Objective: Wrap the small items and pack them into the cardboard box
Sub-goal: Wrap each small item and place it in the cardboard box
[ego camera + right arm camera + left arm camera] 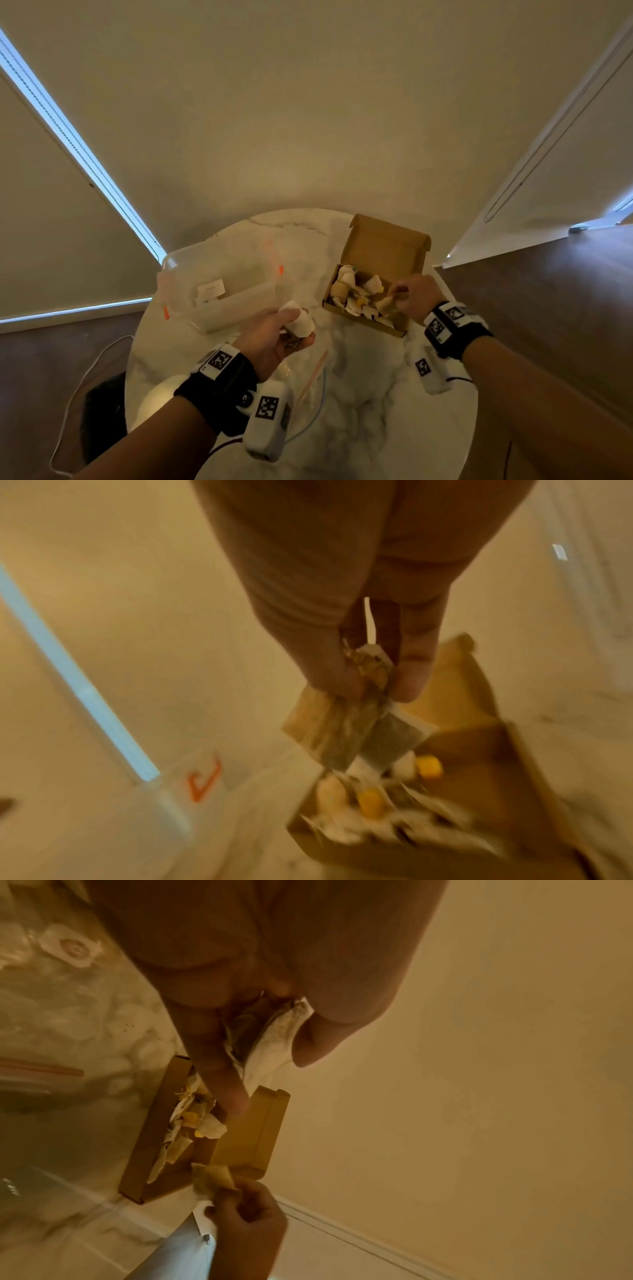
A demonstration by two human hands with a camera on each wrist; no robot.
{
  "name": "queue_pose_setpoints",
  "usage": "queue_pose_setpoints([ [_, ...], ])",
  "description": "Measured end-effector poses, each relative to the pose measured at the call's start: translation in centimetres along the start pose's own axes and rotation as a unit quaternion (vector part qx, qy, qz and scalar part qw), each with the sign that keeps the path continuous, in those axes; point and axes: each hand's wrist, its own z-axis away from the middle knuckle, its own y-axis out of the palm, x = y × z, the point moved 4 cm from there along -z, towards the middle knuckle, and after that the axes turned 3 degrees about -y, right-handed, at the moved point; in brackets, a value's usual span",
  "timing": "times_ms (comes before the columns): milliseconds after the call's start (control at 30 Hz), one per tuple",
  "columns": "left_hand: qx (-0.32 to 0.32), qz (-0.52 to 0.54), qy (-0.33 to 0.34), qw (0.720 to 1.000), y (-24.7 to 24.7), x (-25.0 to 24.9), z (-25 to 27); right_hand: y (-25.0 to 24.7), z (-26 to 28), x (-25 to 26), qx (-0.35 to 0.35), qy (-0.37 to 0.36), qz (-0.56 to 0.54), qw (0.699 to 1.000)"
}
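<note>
An open cardboard box [383, 251] sits on the right of the round marble table [359, 394], holding several paper-wrapped items [356, 294]. My right hand [412, 298] is over the box's near right corner and pinches a paper-wrapped bundle [356, 734] between thumb and fingers. My left hand [274, 337] hovers left of the box, palm up, holding another white wrapped item [301, 320]; the left wrist view shows that paper wrap [274, 1039] pinched between its fingers. The box [246, 1139] and the right hand [246, 1221] also appear there.
A clear plastic container [219, 291] with orange clips stands at the table's back left. A clear zip bag [311, 380] lies on the table near the front, between my forearms. Wooden floor surrounds the table, with a white cable [78, 387] at the left.
</note>
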Motion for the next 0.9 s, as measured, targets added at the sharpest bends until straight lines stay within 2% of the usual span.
queue_pose_setpoints([
  [100, -0.010, 0.001, -0.012, 1.000, -0.4, 0.4, -0.5, 3.6, -1.7, -2.7, -0.008, 0.068, 0.001, 0.998],
  [267, 0.014, -0.032, -0.012, 0.999, -1.2, 0.9, -1.0, 5.5, -3.4, -4.7, -0.049, 0.143, 0.020, 0.988],
  [300, 0.017, -0.034, -0.012, 0.999, -1.3, 1.0, -1.1, 5.9, -3.5, -5.0, -0.042, 0.145, 0.027, 0.988],
  [400, 0.019, -0.043, -0.012, 0.999, -1.5, 1.2, -1.2, 7.6, -3.1, -5.1, 0.046, 0.130, 0.037, 0.990],
  [467, 0.015, -0.047, -0.012, 0.999, -1.5, 1.3, -1.3, 7.7, -2.6, -4.9, 0.063, 0.114, 0.017, 0.991],
  [667, 0.013, -0.040, -0.013, 0.999, -0.7, 1.2, -1.0, 1.9, -1.0, -4.2, -0.054, 0.127, -0.045, 0.989],
  [767, 0.026, -0.010, -0.031, 0.999, 0.1, 1.1, -0.4, -0.1, 0.4, -1.4, -0.089, 0.077, -0.072, 0.990],
  [900, 0.060, 0.020, -0.046, 0.997, 1.0, 0.7, 0.8, -0.8, 4.2, 7.4, -0.069, -0.107, -0.160, 0.979],
])
